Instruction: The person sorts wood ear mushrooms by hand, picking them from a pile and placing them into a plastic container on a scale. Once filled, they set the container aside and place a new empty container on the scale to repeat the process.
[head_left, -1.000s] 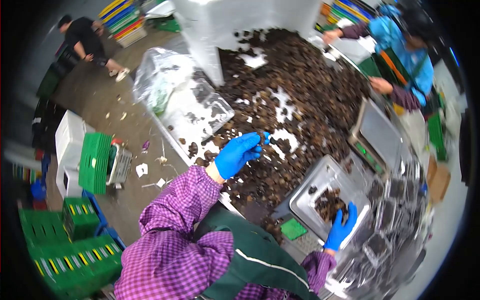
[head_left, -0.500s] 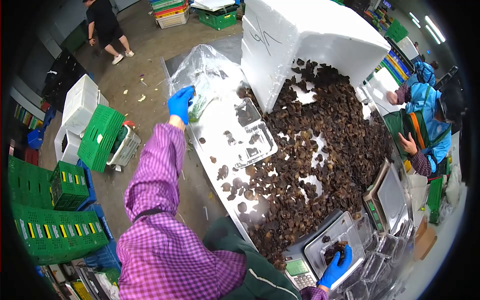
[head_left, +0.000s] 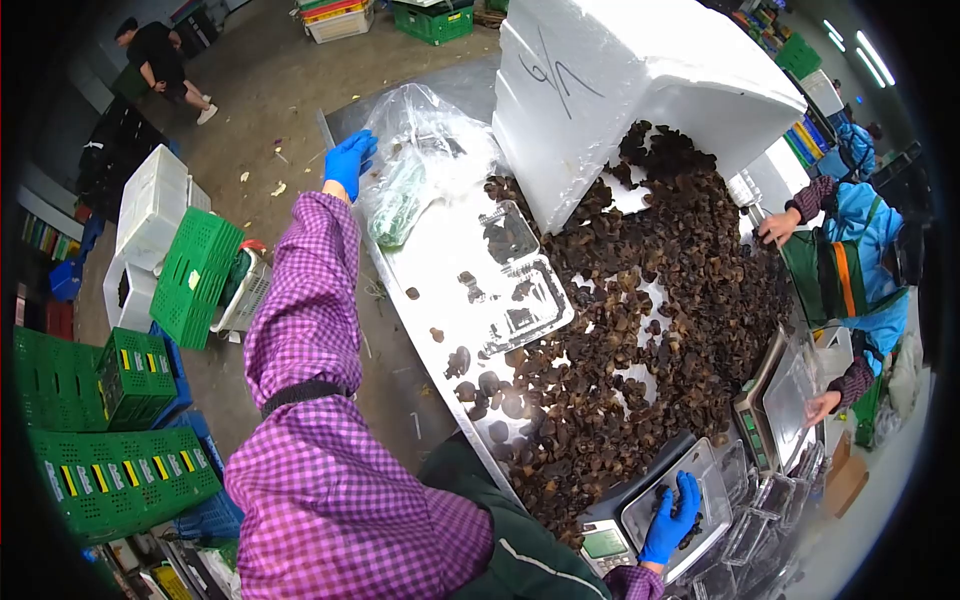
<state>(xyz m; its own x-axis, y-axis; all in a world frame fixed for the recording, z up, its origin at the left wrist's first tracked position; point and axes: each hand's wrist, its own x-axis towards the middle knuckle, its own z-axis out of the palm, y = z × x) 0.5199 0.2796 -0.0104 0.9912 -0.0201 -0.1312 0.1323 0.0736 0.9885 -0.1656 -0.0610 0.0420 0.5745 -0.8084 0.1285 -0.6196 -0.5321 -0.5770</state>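
My left hand (head_left: 349, 163), in a blue glove, is held out at the table's left edge beside a clear plastic bag (head_left: 418, 140). Its fingers are stretched and nothing shows in them. Over a weighing scale (head_left: 606, 543), my blue-gloved right hand (head_left: 670, 525) has its fingers spread. Below it, dark pieces like wood ear mushrooms lie in a clear container on the scale's tray (head_left: 708, 470), partly hidden by the hand. A large heap of wood ear mushrooms (head_left: 690, 290) covers much of the table. Clear plastic punnets (head_left: 545, 335) lie left of the heap.
A white foam box (head_left: 560, 120) leans over the heap. Across the table, a co-worker in blue (head_left: 860, 230) has one hand by the heap and another at a second scale (head_left: 760, 405). Several clear containers (head_left: 745, 535) stand at lower right. Green crates (head_left: 195, 285) stand left.
My right hand's fingers have spread above the container. My left hand has risen slightly, and the small dark bit at its fingertips no longer shows. The co-worker's hands have moved.
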